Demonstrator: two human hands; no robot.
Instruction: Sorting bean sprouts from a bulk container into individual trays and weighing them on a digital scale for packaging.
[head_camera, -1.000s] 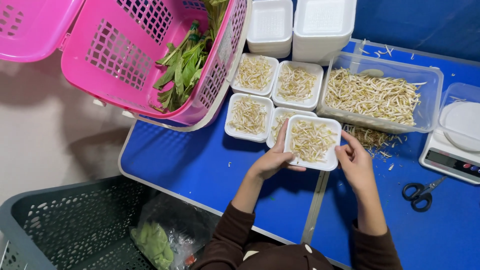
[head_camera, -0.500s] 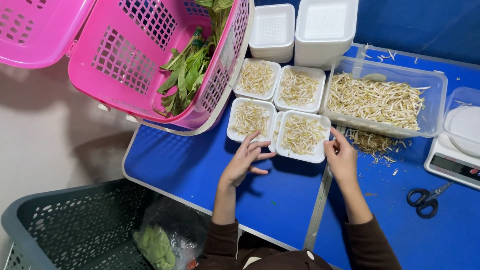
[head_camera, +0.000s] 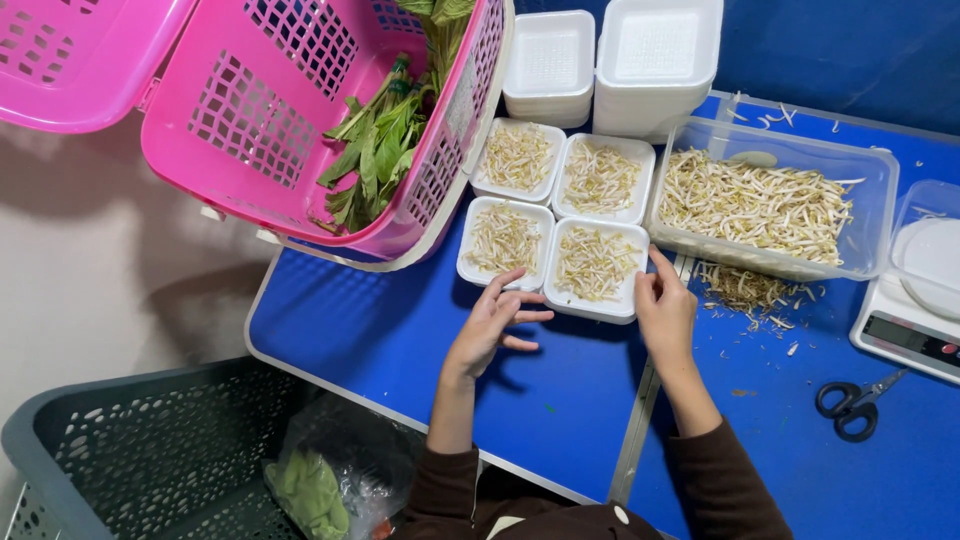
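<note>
Head view shows a white tray of bean sprouts sitting on the blue table, the nearest right one of four filled trays set in a square. Touching its right edge is the right hand, fingers open and flat, while the left hand rests just beside its left corner with fingers spread and holding nothing. Next to the trays stands a clear tub of sprouts; a pink basket of green leaves sits on the left, and scissors lie far right.
</note>
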